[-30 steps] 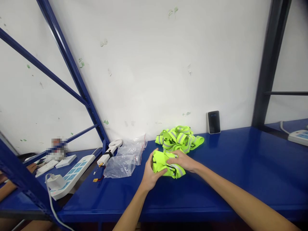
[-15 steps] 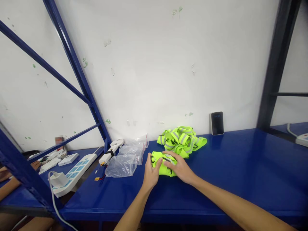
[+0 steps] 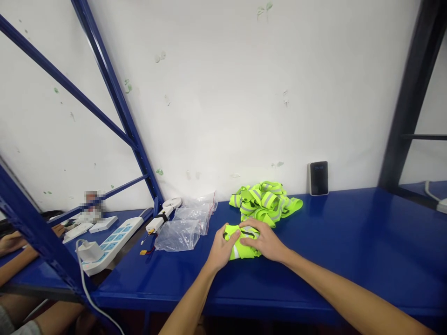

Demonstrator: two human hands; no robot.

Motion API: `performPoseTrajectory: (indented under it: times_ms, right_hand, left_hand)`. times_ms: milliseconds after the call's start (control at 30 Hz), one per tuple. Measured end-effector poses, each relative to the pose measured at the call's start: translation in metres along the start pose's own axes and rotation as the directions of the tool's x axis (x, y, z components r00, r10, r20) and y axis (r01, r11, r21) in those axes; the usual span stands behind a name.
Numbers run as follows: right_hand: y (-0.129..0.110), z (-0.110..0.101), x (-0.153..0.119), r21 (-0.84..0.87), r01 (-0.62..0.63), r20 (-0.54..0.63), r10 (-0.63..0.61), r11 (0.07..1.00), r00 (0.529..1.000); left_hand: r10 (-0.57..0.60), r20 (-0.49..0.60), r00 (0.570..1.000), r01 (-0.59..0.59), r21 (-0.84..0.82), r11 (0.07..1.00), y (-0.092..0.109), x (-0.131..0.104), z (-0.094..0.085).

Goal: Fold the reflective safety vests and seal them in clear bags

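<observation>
Two bare hands work on a small folded bundle of neon yellow-green fabric with silver reflective strips and black edging (image 3: 245,251), near the front of a glossy blue tabletop (image 3: 335,251). The left hand (image 3: 220,247) grips the bundle's left side, thumb on top; the right hand (image 3: 268,242) grasps its right side, thumb also pressing the upper face.

One second ago, a loose striped end spread out below the right hand; now the bundle is more compact. Half a second ago its front looked mostly plain; now a pale strip shows low beside the left thumb.

Just behind, a tangled heap of matching neon straps (image 3: 267,201) lies as before. Left of the hands, clear plastic bags with red edges (image 3: 179,235) also remain in place.
</observation>
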State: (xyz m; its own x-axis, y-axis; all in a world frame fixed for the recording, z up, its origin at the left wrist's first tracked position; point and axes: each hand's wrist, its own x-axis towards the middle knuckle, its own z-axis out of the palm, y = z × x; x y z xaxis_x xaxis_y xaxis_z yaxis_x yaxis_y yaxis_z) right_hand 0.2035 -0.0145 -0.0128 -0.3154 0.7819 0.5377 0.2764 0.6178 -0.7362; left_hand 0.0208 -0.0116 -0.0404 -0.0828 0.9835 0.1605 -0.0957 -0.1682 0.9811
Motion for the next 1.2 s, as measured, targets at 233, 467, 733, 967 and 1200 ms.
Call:
performPoseTrajectory:
  times_ms: [233, 467, 733, 967, 1200]
  right_hand:
    - [-0.008, -0.013, -0.001, 0.024, 0.030, 0.159, -0.034, 0.999, 0.987]
    - [-0.005, -0.007, -0.001, 0.063, 0.046, 0.156, -0.055, 0.997, 0.986]
    - [0.003, 0.003, 0.004, 0.041, -0.090, 0.029, 0.089, 0.995, 0.996]
    - [0.008, 0.007, 0.007, 0.093, -0.219, 0.014, 0.219, 0.971, 0.976]
    - [0.004, 0.002, 0.010, 0.150, -0.302, -0.161, 0.324, 0.942, 0.932]
  left_hand:
    - [0.103, 0.281, 0.954, -0.137, 0.104, 0.985, 0.008, -0.009, 0.004]
    - [0.194, 0.242, 0.951, -0.261, 0.288, 0.921, 0.020, -0.016, -0.002]
    - [0.298, 0.416, 0.859, -0.508, 0.769, 0.388, 0.085, -0.008, -0.096]
    - [-0.048, 0.480, 0.876, -0.475, 0.875, 0.090, 0.092, 0.027, -0.152]
    - [0.124, 0.560, 0.819, -0.558, 0.828, -0.053, 0.085, 0.019, -0.121]
